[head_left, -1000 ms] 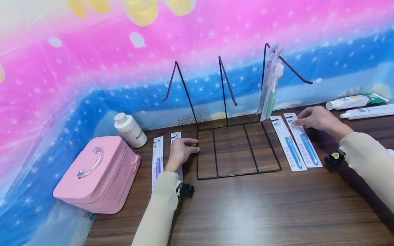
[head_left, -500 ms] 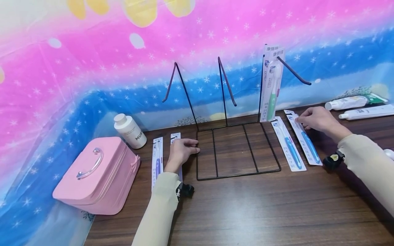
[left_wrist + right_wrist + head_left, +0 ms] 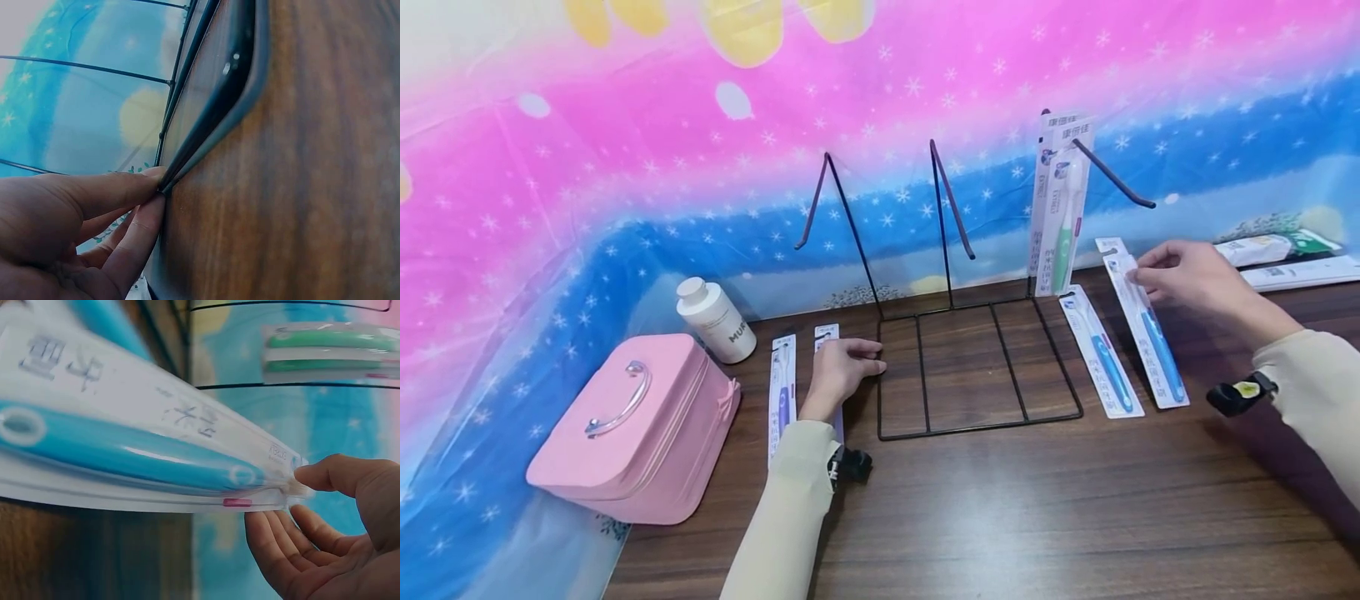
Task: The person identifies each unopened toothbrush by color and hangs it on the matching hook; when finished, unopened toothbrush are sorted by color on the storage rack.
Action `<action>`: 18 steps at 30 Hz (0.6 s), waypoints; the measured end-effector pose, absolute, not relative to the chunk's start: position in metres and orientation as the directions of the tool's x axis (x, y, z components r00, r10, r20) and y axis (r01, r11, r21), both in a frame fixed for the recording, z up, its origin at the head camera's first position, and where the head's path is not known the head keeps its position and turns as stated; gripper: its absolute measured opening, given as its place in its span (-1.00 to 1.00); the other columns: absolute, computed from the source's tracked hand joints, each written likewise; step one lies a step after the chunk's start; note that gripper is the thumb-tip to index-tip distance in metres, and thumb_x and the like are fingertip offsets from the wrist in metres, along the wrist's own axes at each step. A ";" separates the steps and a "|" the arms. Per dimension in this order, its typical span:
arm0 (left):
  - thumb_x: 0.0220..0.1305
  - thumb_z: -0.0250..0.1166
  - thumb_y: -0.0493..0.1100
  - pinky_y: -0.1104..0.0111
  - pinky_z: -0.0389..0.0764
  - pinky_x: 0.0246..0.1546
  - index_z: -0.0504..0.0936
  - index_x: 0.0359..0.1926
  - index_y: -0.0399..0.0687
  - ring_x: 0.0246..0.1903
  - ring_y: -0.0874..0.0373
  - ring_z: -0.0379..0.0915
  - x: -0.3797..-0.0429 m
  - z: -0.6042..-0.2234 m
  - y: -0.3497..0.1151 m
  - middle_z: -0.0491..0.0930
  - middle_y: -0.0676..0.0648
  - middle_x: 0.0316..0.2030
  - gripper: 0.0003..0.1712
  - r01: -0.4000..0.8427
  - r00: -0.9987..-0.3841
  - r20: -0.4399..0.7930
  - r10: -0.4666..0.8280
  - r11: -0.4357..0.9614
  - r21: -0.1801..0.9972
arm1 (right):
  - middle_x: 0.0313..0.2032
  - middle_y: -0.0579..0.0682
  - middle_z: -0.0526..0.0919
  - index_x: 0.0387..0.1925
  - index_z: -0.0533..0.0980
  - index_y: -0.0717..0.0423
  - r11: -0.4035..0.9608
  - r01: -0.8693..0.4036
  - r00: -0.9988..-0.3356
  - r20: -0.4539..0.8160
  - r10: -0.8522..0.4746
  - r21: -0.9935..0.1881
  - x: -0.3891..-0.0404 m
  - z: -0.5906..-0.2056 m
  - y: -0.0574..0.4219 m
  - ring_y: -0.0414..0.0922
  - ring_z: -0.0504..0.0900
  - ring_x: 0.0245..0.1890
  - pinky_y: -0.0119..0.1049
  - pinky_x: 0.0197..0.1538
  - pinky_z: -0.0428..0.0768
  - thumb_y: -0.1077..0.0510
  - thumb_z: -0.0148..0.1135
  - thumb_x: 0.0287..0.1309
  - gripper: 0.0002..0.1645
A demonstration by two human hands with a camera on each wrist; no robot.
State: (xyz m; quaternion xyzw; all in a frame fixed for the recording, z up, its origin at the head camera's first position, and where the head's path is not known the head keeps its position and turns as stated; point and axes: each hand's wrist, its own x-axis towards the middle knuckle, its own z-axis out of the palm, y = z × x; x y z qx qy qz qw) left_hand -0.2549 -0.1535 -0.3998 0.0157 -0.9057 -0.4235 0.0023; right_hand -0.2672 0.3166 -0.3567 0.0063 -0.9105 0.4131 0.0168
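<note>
My right hand [image 3: 1195,275] pinches a packaged blue toothbrush [image 3: 1144,325] near its top edge, the pack tilted with its upper end raised. In the right wrist view the thumb and fingers grip the pack [image 3: 144,450] by its head end. A second packaged blue toothbrush [image 3: 1102,354] lies on the table just left of it. My left hand [image 3: 838,371] pinches the left side of the black wire display rack [image 3: 977,427] between thumb and finger, as the left wrist view shows at the rack's bar [image 3: 215,112]. Packaged green toothbrushes [image 3: 1063,225] hang on the rack's right hook.
Packaged purple toothbrushes [image 3: 782,396] lie by the left hand, one partly hidden beneath it. A pink case [image 3: 632,425] and a white bottle [image 3: 717,321] stand at the left. Toothpaste tubes [image 3: 1303,275] lie at the back right, partly behind the right hand. A patterned cloth backs the table.
My right hand has lifted the top end of the blue toothbrush pack off the table. The hanging green toothbrushes have swung round to face forward. My left hand has stayed at the rack.
</note>
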 end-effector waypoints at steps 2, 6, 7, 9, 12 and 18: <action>0.10 0.47 -0.22 0.21 0.51 -0.06 0.77 -0.14 0.01 -0.08 0.11 0.51 -0.255 -0.400 -0.154 0.68 0.00 -0.17 -0.75 -0.030 -0.999 -0.011 -0.034 0.642 0.766 | 0.03 0.44 0.50 0.14 0.35 0.40 0.660 -0.048 -0.998 0.060 -0.004 -0.750 -0.263 -0.349 0.316 -0.02 0.69 -0.36 -0.19 -0.29 0.64 -0.20 0.25 0.21 -0.20; 0.10 0.47 -0.22 0.20 0.50 -0.05 0.77 -0.13 0.01 -0.07 0.11 0.51 -0.254 -0.400 -0.154 0.68 0.00 -0.15 -0.74 -0.024 -1.000 -0.006 -0.030 0.647 0.762 | 0.02 0.37 0.56 0.22 0.35 0.33 0.697 -0.088 -0.992 0.123 -0.001 -0.711 -0.251 -0.328 0.318 -0.15 0.68 -0.39 -0.33 -0.34 0.57 -0.23 0.27 0.19 -0.16; 0.10 0.47 -0.21 0.21 0.50 -0.04 0.77 -0.14 0.01 -0.06 0.11 0.50 -0.254 -0.400 -0.154 0.68 0.00 -0.15 -0.75 -0.025 -1.000 -0.006 -0.031 0.647 0.762 | 0.00 0.33 0.58 0.22 0.36 0.31 0.707 -0.094 -0.990 0.139 0.005 -0.701 -0.248 -0.323 0.318 -0.21 0.66 -0.40 -0.34 -0.35 0.53 -0.23 0.28 0.18 -0.17; 0.10 0.47 -0.22 0.20 0.50 -0.04 0.77 -0.14 0.01 -0.06 0.10 0.50 -0.254 -0.400 -0.155 0.67 0.00 -0.14 -0.75 -0.023 -1.000 -0.004 -0.030 0.648 0.761 | -0.09 0.13 0.67 0.23 0.40 0.24 0.723 -0.100 -0.985 0.170 0.024 -0.684 -0.240 -0.312 0.317 -0.29 0.62 -0.44 -0.33 -0.44 0.49 -0.24 0.31 0.14 -0.18; 0.11 0.47 -0.22 0.20 0.49 -0.03 0.77 -0.14 0.01 -0.05 0.11 0.50 -0.254 -0.400 -0.155 0.67 -0.01 -0.13 -0.75 -0.024 -0.999 -0.004 -0.033 0.650 0.759 | -0.24 -0.22 0.68 0.21 0.44 0.16 0.707 -0.114 -0.977 0.208 0.048 -0.698 -0.229 -0.297 0.315 -0.38 0.58 -0.43 -0.31 -0.49 0.45 -0.23 0.35 0.10 -0.22; 0.10 0.47 -0.21 0.21 0.50 -0.04 0.77 -0.15 0.02 -0.06 0.11 0.51 -0.254 -0.401 -0.154 0.67 0.00 -0.14 -0.76 -0.026 -0.999 -0.006 -0.033 0.645 0.764 | -0.24 -0.29 0.61 0.15 0.46 0.07 0.600 -0.187 -0.956 0.284 0.071 -0.778 -0.205 -0.279 0.306 -0.43 0.60 -0.30 -0.55 -0.37 0.49 -0.09 0.38 0.13 -0.38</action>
